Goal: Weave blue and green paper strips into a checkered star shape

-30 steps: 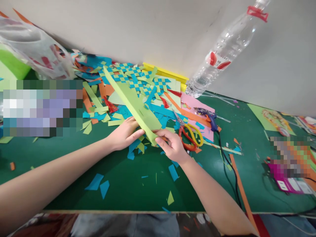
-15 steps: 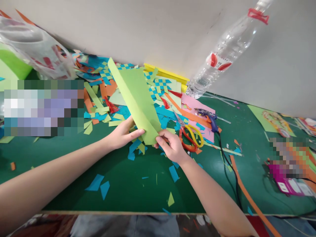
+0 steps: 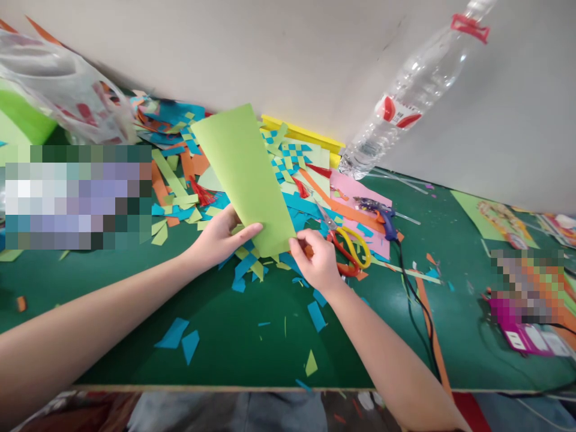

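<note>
A light green sheet of paper (image 3: 247,180) is held up slantwise above the table, its broad face toward me. My left hand (image 3: 227,237) is closed on its lower left edge, thumb in front and the other fingers behind, partly hidden. At the lower right corner, my right hand (image 3: 317,258) pinches the paper between thumb and fingers. Scissors (image 3: 348,243) with red and yellow handles lie just right of my right hand. Behind the paper are woven blue-and-green paper strips (image 3: 288,159) and a red tassel (image 3: 202,193).
A glue gun (image 3: 384,222) with a black cord rests on pink paper (image 3: 355,186). A plastic bottle (image 3: 396,102) stands against the wall. At the left is a plastic bag (image 3: 85,90). Blue scraps (image 3: 173,333) and an orange strip (image 3: 432,324) lie on the green table (image 3: 252,360).
The green paper has turned from a folded-over shape to a flat face toward me. My right hand has shifted slightly to the right and up along its corner.
</note>
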`<state>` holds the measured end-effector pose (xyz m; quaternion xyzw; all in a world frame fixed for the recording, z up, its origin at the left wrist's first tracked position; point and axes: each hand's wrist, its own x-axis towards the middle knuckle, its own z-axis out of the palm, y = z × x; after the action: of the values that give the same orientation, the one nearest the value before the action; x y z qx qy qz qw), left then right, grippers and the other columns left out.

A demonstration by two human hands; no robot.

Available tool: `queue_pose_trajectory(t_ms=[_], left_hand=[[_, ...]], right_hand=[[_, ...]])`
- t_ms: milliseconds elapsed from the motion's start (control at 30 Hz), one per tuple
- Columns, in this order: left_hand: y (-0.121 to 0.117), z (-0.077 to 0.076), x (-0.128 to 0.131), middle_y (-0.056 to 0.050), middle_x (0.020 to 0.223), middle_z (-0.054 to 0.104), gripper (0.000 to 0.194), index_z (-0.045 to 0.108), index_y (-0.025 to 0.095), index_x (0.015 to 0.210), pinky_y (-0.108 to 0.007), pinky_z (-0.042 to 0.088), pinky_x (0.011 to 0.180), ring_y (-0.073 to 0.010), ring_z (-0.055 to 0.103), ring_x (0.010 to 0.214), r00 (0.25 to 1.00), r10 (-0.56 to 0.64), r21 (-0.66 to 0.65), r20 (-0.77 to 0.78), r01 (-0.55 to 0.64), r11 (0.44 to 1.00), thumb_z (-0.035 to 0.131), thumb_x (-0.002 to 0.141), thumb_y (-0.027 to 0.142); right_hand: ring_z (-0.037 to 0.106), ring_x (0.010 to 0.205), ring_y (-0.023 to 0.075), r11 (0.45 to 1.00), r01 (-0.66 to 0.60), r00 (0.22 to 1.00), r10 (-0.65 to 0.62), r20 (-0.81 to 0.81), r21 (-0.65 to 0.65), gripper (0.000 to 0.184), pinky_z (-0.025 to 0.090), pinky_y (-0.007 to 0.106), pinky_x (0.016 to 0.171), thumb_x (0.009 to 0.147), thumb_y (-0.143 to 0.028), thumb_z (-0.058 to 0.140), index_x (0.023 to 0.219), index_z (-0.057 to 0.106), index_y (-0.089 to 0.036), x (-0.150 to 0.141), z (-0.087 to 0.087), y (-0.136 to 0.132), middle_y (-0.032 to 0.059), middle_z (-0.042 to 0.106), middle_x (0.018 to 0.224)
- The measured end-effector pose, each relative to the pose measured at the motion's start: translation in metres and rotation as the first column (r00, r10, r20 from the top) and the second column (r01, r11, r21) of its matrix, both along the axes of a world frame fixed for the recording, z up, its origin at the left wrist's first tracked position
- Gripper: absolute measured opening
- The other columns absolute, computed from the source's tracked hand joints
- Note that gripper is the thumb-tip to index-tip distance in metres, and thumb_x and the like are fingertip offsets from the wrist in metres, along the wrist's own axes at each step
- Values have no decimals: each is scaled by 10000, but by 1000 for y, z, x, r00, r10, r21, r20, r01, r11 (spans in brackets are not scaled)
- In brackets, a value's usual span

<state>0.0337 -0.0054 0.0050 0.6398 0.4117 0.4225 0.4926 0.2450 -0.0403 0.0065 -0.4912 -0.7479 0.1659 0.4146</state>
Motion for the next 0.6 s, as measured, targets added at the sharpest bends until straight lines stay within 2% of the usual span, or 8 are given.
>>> queue_pose_trajectory(t_ms=[100,233,433,600], left_hand=[[0,0,0,-125,1247,600,441,497,191,1189,-389,543,891,-274,608,1087,999,-15,-28,32,16,999,604,823,413],[1,0,0,-119,1252,598,423,496,192,1184,-372,545,889,-263,610,1086,999,-24,-41,30,25,999,602,830,395],[2,0,-1,-125,1253,596,464,483,190,1220,-369,557,862,-268,618,1071,998,-58,-49,2,58,997,603,827,406],[1,1,-1,-120,1259,591,479,482,197,1239,-367,559,856,-276,608,1084,994,-98,-60,-58,95,994,574,838,441]], right_hand=[[529,635,139,1000,-18,999,18,-36,-7,129,456,296,674,869,-307,496,795,538,-209,1,2,-1,-5,562,637],[586,753,159,998,-36,996,31,-86,-53,133,475,318,723,882,-322,483,907,546,-208,2,3,-1,27,619,790],[607,888,189,985,-98,989,80,-123,-145,259,497,358,817,883,-353,498,1087,539,-199,2,1,1,71,642,970],[577,1093,203,959,-213,966,179,-184,-187,311,476,368,909,947,-322,362,1178,544,-219,4,1,3,74,631,1154]])
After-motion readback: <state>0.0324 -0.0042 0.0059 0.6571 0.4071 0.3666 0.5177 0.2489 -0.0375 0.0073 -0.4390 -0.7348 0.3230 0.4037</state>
